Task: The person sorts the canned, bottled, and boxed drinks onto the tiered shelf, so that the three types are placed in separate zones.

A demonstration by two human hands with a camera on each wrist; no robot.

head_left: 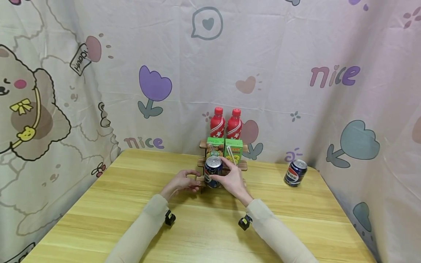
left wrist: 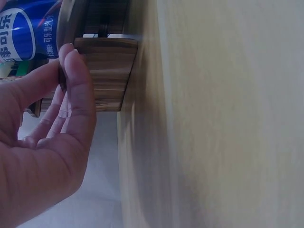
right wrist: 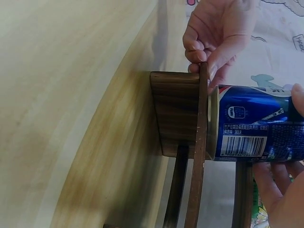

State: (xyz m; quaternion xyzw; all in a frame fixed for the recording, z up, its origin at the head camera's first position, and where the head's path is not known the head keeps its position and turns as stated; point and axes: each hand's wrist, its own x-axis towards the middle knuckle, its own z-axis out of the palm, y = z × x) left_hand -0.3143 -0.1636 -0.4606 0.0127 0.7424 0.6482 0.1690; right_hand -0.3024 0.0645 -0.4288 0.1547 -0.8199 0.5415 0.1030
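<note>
A small tiered wooden rack (head_left: pixel 243 166) stands toward the back of the table. My right hand (head_left: pixel 234 180) grips a blue soda can (head_left: pixel 213 172) between thumb and fingers at the left part of the lowest tier. In the right wrist view the base of the can (right wrist: pixel 261 123) is right at the tier's board (right wrist: pixel 198 156), and the can is upright. With thumb and fingertips, my left hand (head_left: pixel 184 181) pinches the left end of that tier. The left wrist view shows this pinch beside the rack's dark side panel (left wrist: pixel 107 71).
Two green drink cartons (head_left: pixel 233 150) with straws stand on the middle tier. Two red bottles (head_left: pixel 217 124) are on the top tier behind them. Another blue soda can (head_left: pixel 295 173) stands at the table's back right. A printed curtain (head_left: pixel 184 47) hangs behind the table (head_left: pixel 210 233).
</note>
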